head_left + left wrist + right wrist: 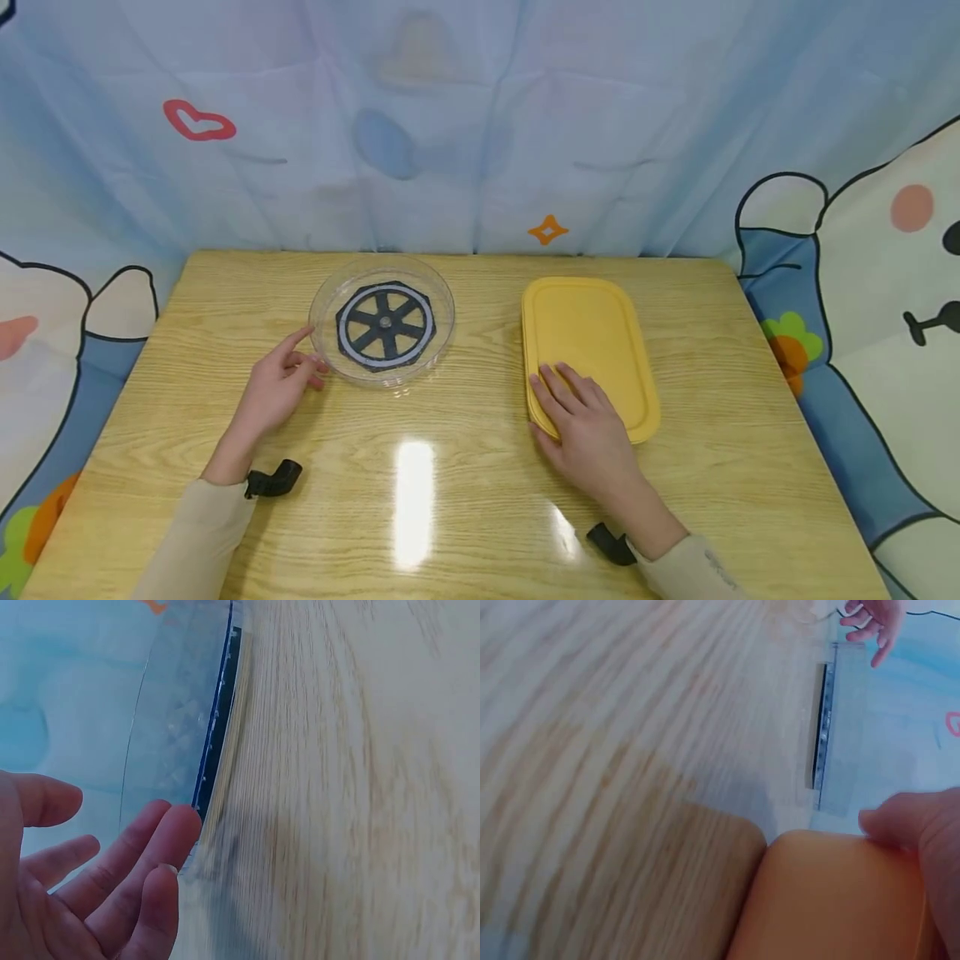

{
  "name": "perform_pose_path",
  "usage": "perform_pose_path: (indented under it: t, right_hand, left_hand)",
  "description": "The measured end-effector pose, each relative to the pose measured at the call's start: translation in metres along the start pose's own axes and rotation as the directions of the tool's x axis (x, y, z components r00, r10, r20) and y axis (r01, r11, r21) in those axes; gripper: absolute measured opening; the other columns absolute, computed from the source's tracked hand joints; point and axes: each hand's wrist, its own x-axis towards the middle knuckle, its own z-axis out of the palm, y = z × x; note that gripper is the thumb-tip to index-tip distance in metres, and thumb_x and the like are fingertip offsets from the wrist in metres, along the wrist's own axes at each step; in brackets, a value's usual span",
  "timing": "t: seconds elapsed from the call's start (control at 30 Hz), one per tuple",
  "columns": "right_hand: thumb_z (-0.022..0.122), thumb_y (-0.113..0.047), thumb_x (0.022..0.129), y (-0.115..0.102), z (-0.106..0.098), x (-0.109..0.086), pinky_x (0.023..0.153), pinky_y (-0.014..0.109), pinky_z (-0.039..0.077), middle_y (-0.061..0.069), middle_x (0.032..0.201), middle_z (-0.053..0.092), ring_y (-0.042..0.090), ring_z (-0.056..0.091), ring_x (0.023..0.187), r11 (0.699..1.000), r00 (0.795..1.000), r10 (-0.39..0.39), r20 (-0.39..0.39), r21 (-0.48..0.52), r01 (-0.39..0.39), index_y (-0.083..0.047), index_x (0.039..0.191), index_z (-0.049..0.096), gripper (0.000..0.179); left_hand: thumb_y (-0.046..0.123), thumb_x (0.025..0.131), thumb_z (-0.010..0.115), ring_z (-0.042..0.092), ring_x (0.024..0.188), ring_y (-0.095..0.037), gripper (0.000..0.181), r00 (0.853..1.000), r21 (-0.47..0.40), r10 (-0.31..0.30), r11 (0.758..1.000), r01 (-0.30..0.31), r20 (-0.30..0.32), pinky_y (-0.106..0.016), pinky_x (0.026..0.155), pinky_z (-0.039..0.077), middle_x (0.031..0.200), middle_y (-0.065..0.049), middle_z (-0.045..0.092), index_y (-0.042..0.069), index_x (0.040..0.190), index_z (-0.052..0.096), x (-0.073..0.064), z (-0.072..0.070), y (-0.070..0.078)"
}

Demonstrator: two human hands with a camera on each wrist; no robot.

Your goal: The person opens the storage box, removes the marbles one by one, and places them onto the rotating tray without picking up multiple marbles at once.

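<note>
Two hands on the wooden table. Left hand – fingers relaxed, tips touching the near-left rim of the clear round dish, far left, black spoked wheel inside. Right hand – flat, fingers straight, pressing the near-left corner of the yellow rectangular lid, right of the dish.

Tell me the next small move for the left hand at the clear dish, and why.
Probably curl the left hand fingers around the near rim of the clear dish: they touch its edge but grip nothing, while the right hand lies flat on the yellow lid.
</note>
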Motion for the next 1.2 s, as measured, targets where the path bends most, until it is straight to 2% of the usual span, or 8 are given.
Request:
perform_pose_path:
  t: [0.07,0.33,0.57,0.97,1.2]
  right_hand:
    - [0.077,-0.027,0.084,-0.002,0.002,0.002,0.102,0.061,0.039,0.016,0.14,0.056,0.037,0.045,0.135,1.0,1.0,0.0,0.001,-0.016,0.0,-0.002,0.14,0.057,0.064]
    - [0.082,-0.022,0.081,-0.011,0.007,0.012,0.102,0.061,0.039,0.013,0.14,0.057,0.034,0.047,0.135,0.998,1.0,0.019,0.001,-0.067,-0.019,-0.005,0.141,0.057,0.068]
    - [0.084,-0.022,0.08,-0.02,0.01,0.019,0.103,0.061,0.038,0.012,0.142,0.056,0.033,0.046,0.136,0.995,0.999,0.03,0.011,-0.1,-0.028,-0.006,0.142,0.056,0.07]
    - [0.085,-0.022,0.078,-0.034,0.013,0.027,0.106,0.058,0.036,0.009,0.144,0.054,0.03,0.044,0.138,0.988,0.997,0.053,0.057,-0.151,-0.044,-0.008,0.143,0.056,0.072]
    - [0.085,-0.024,0.078,-0.042,0.013,0.032,0.106,0.058,0.037,0.009,0.143,0.055,0.03,0.045,0.137,0.987,0.997,0.04,0.07,-0.159,-0.029,-0.009,0.143,0.056,0.072]
  left_hand:
    - [0.026,0.106,0.05,0.072,0.084,-0.026,0.054,1.0,-0.003,0.0,1.0,0.0,0.008,-0.029,0.062,0.046,0.103,-0.013,0.072,0.012,0.156,0.034,0.002,0.001,-0.001]
    - [0.027,0.106,0.048,0.071,0.079,-0.022,0.056,0.998,0.013,-0.014,1.0,0.013,0.061,-0.028,0.058,0.042,0.103,-0.012,0.072,0.012,0.157,0.031,0.008,0.002,-0.004]
    - [0.03,0.106,0.049,0.07,0.075,-0.019,0.059,0.995,0.04,-0.031,0.999,0.028,0.093,-0.033,0.073,0.046,0.101,-0.011,0.073,0.011,0.158,0.028,0.01,0.004,-0.003]
    - [0.025,0.103,0.056,0.07,0.073,-0.019,0.058,1.0,0.059,0.005,0.998,-0.007,0.027,-0.03,0.07,0.051,0.089,-0.008,0.074,0.003,0.153,0.037,0.011,0.012,-0.002]
    - [0.019,0.1,0.058,0.068,0.074,-0.019,0.057,1.0,0.112,0.01,0.994,-0.009,-0.006,-0.045,0.087,0.047,0.078,-0.003,0.073,-0.001,0.151,0.039,0.011,0.015,0.002]
